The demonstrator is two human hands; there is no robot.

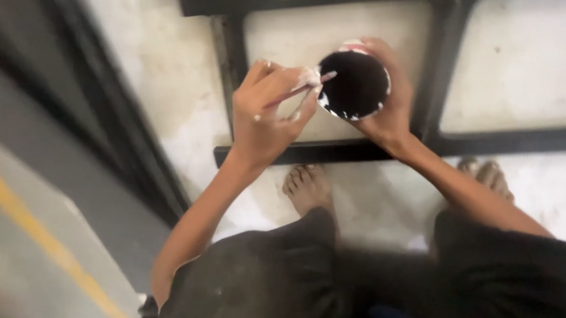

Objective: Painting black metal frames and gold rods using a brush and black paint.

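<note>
The right hand point(388, 112) cups a small round tin of black paint point(355, 84) level, while the left hand point(268, 109) pinches a thin brush point(301, 90), best dipped shallowly against drips.

Both forearms extended forward, left hand point(262, 116) fingers pinched closed, right hand point(388, 112) curled in a cupping grip, wrists bent

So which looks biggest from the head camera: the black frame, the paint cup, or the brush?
1. Black metal frame, by far.
2. Paint cup, in the right hand.
3. Brush, in the left hand.
</note>
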